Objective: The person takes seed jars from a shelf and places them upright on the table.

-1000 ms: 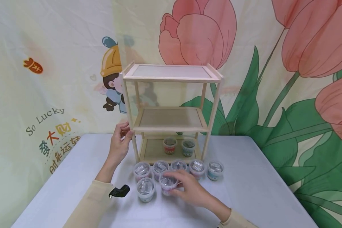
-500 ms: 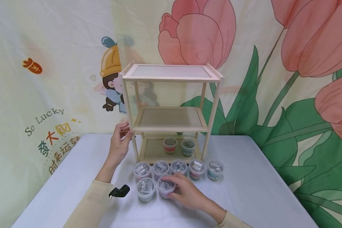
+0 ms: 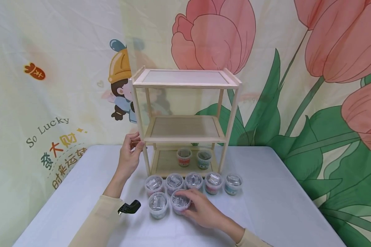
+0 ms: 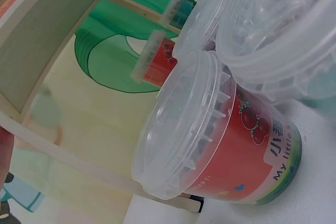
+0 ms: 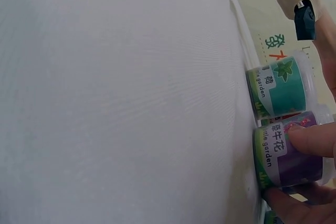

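Right hand grips purple-labelled tub, front row, near table's front edge; fingers hide most of clear ribbed lid. Label partly cut off in right wrist view. Left hand curled round front-left post of wooden three-tier shelf. Green-labelled tub just beside purple one. Five clear-lidded tubs line shelf's front edge; contents unreadable.
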`<state>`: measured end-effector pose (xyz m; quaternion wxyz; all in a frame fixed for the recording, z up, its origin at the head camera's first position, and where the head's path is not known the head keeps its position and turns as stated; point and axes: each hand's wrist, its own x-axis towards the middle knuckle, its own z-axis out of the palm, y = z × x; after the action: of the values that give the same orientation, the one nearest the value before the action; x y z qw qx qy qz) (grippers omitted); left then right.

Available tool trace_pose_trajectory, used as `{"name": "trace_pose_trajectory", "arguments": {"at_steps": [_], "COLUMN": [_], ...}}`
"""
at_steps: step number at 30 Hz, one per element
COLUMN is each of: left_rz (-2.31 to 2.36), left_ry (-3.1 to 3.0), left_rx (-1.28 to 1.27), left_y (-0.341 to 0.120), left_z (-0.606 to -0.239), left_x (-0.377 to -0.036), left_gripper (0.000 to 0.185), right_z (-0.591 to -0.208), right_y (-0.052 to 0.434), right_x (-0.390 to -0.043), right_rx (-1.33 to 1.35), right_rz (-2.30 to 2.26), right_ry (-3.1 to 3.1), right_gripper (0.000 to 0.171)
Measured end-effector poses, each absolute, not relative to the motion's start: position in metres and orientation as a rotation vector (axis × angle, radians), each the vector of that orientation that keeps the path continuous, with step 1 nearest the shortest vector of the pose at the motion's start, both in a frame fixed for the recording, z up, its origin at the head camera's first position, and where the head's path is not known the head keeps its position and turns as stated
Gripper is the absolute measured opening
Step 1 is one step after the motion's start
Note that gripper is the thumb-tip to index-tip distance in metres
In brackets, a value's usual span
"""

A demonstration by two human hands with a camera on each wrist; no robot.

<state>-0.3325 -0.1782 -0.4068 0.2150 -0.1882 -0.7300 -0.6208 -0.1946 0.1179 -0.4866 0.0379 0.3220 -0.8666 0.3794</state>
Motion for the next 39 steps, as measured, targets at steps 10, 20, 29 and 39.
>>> {"name": "trace_pose_trajectory", "arguments": {"at_steps": [10, 20, 29, 39], "left_rz": [-1.715, -1.692, -1.713, -1.719], "left_ry": [-2.01, -2.007, -2.023, -2.01], "left_rx": [-0.524, -0.529, -0.517, -0.525], "left_y": [-0.178, -0.178, -0.178, -0.177], "left_z": [-0.409, -0.408, -0.408, -0.408], "left_x": [-0.334, -0.336, -0.333, -0.334], "left_gripper": [0.036, 0.037, 0.038, 0.037], "right_z": [-0.475, -0.413, -0.388, -0.396], "right_y": [0.125, 0.149, 0.155, 0.137], "right_x": [-0.192, -0.201, -0.248, -0.294], "right_rx": [1.067, 1.072, 0.963, 0.785], "right_rz": [1.095, 1.099, 1.203, 1.142], "right_ry": [-2.782, -2.843, -2.743, -2.73], "right_gripper": [0.069, 0.053, 0.058, 0.057]}}
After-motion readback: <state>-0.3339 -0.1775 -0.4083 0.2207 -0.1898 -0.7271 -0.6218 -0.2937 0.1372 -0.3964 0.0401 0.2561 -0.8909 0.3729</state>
